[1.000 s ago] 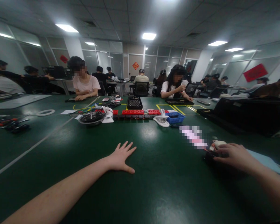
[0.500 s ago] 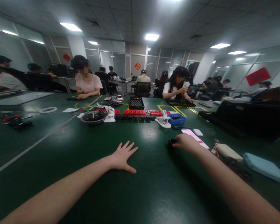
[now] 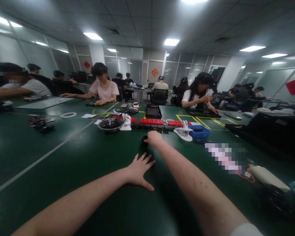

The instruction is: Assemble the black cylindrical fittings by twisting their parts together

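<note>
My left hand (image 3: 140,171) lies flat on the green tabletop (image 3: 88,167), fingers spread and nothing in it. Just beyond it, my right hand (image 3: 155,139) is closed on a small black rounded object (image 3: 144,140). What kind of object it is I cannot make out, as the fingers cover part of it. My right forearm reaches across from the lower right, and the fingers point left. Past this hand lies a row of red panels (image 3: 151,121) on dark strips.
A round metal bowl (image 3: 107,129) with black cables and a white clamp (image 3: 126,122) stand left of the row. On its right are another white clamp (image 3: 183,132) and a blue bin (image 3: 199,131). A beige case (image 3: 269,177) lies at right. Two people sit opposite.
My right hand has carried the black object leftward, from near the phone to just beyond my left hand. The left hand stays flat. The view has turned slightly left.
</note>
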